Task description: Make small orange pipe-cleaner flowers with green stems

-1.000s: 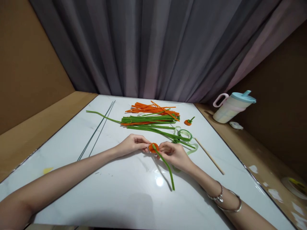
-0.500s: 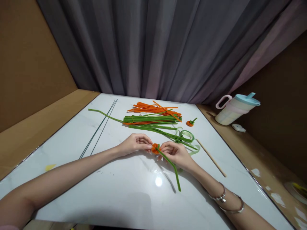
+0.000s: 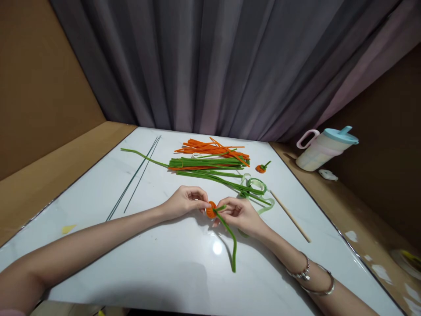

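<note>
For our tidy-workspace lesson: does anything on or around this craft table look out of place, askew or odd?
One green pipe cleaner has strayed from the green bundle, bent out to the left across the table. Pale patches mark the brown ledge on the right, like peeled or worn spots. Nothing looks spilled.

A small round orange pipe-cleaner coil [image 3: 211, 209] sits pinched just above the white desk's middle. A fuzzy green pipe cleaner [image 3: 230, 237] is attached, its free end curving toward the near edge.
</note>
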`<state>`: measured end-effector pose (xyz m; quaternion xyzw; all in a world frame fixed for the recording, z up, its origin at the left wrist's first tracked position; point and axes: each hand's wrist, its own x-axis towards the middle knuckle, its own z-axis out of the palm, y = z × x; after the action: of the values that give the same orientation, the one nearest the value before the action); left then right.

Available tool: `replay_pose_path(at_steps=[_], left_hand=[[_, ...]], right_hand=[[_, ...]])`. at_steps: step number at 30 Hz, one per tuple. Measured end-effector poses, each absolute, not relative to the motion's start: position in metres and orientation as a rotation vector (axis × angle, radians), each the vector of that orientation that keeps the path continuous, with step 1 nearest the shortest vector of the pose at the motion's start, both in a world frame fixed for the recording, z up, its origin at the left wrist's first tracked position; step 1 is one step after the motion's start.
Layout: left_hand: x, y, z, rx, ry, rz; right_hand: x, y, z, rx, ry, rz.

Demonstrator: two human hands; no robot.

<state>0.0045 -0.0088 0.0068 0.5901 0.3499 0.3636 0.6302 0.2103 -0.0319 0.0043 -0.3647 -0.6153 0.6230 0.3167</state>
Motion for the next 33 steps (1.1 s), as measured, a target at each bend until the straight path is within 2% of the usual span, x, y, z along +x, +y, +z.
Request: replay_pose_path(at_steps=[15, 33], left_hand=[[0.005, -0.02, 0.001, 1.643, 0.879, 1.006], [0.008, -0.014, 0.008, 1.306, 0.775, 0.843]], right_hand=[[0.21, -0.031, 0.006, -0.963, -1.579, 1.696], [0.216, -0.027, 0.009, -0.984, -1.543, 1.687]])
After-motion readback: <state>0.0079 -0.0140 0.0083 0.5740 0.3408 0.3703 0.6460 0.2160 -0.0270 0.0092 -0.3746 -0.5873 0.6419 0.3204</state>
